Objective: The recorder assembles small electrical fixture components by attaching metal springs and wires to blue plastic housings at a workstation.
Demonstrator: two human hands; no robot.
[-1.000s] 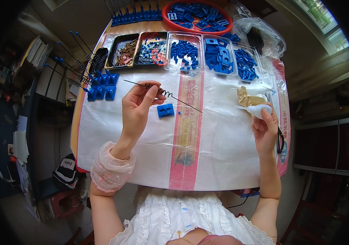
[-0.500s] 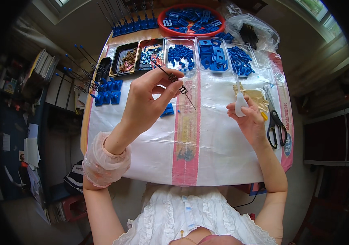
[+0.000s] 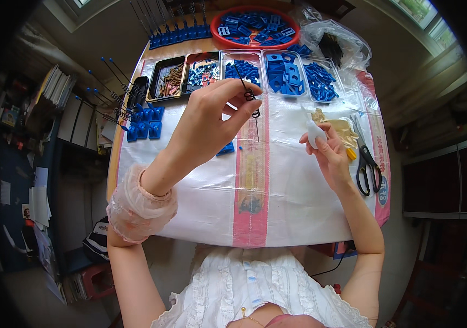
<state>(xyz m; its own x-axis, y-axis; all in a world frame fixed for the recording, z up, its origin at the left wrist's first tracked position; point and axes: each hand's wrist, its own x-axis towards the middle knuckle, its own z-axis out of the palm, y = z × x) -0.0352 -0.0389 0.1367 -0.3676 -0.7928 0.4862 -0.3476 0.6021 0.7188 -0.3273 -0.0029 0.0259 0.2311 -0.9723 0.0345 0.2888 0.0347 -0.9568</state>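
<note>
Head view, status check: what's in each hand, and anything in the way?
Left hand pinching thin black spring rod, lifted off table. Right hand holding small white bottle. Scissors beside right hand; nothing between the hands.

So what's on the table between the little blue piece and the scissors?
In the head view, between blue piece and scissors: white sheet's pink stripe and right hand.
</note>
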